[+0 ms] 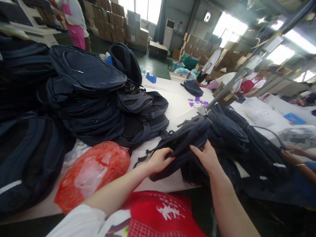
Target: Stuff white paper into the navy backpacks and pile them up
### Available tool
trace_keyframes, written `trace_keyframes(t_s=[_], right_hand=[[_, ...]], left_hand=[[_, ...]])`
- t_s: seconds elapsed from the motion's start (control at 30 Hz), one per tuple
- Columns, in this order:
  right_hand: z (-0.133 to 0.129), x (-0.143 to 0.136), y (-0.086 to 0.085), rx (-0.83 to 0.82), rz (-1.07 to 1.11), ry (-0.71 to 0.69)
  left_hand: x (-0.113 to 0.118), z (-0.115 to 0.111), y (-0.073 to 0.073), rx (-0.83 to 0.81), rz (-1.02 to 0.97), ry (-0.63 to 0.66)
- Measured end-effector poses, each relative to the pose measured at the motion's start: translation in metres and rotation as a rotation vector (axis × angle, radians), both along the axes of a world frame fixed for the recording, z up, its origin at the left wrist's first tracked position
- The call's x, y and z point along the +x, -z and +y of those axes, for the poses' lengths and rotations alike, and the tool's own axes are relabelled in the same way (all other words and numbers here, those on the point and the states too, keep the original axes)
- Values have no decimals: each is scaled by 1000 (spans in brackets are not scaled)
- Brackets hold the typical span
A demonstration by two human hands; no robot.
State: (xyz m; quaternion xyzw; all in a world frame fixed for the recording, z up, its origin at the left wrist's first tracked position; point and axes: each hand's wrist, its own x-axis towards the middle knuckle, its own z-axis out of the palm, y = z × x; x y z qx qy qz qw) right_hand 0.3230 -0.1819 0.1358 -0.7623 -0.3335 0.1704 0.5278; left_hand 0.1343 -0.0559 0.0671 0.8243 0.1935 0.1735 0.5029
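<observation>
A dark navy backpack (182,141) lies tilted on the white table in front of me, its straps trailing to the left. My left hand (161,159) grips its near left side, fingers curled into the fabric. On its right side, my right hand (203,153) pinches the cloth between thumb and fingers. The fingertips of both hands are partly hidden by the folds. Just right of this backpack, another navy backpack (227,128) lies against it. Left of my left arm sits a red plastic bag (98,171) with whitish contents showing through.
A tall pile of navy backpacks (86,72) covers the table's left side. Farther back are a blue tape dispenser (151,78) and a small dark bag (192,88). A metal post (229,79) slants up at the right. A co-worker's hands (293,154) handle a backpack at far right.
</observation>
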Motion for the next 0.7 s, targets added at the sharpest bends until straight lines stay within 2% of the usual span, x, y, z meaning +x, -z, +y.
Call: trace_keyframes(t_s=[0.13,0.2,0.3,0.37,0.43,0.53,0.6,0.7], right_hand=[[-4,8,6,-18,-11,45],[-7,9,6,-78,0,70],[-16,2,9,-145,138,119],[-23,-2,14,-77,327,161],[-33,-2,18,30,498,209],[-44,7,21,84,586,298],[-46,10,19,94,593,307],[-40,-3,13,170,633,182]], left_hand=[[5,-2,8,-105,-44,-66],[7,-5,11,-136,-58,-77],[8,-11,11,-87,-44,-69],[5,-16,11,-11,-9,12],[2,-22,11,44,21,154],[-4,-32,16,53,21,358],[-6,-40,19,51,15,379],[-2,-51,24,77,19,276]])
